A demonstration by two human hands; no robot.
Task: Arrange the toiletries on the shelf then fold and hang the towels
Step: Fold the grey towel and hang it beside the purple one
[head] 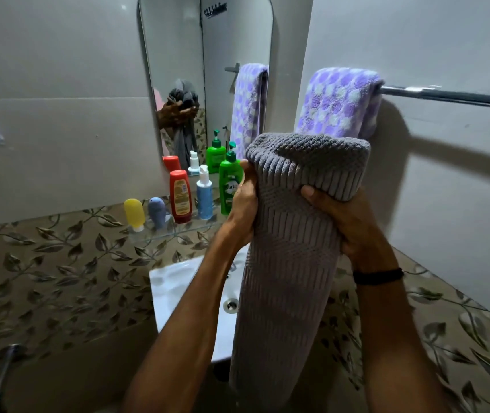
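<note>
- Grey towel (291, 257): folded lengthwise, ribbed and waffle-textured, held upright in front of the person. Its top is doubled over into a rounded fold; the lower part hangs down in front of the white washbasin (178, 290).
- Left hand (245, 201): grips the towel's left edge just below the top fold, fingers curled round the fabric, thumb up against the cloth.
- Right hand (345, 219): grips the towel's right side under the overhanging fold, thumb pressed on the front, fingers wrapped behind and hidden by the cloth. A black band (377, 276) sits on this wrist.
- Purple spotted towel (339, 102): already draped over the left end of the wall-mounted towel rail (452, 96), directly behind and above the grey towel's top. Whether the two towels touch cannot be told.
- Glass shelf (178, 231): fixed below the mirror (205, 70), carrying a row of toiletries. From left: yellow squeeze bottle (134, 214) and blue-grey squeeze bottle (157, 211), both standing cap down; red bottle (180, 199), also cap down; blue pump bottle (204, 193); green pump bottle (229, 183), partly hidden by the left hand.
- Mirror: reflects the hands, the grey towel, the purple towel and the bottles.
- Wall: plain pale tiles above, leaf-patterned tiles (59, 278) below shelf level.
- Metal tap (2, 377): visible at lower left, blurred.
</note>
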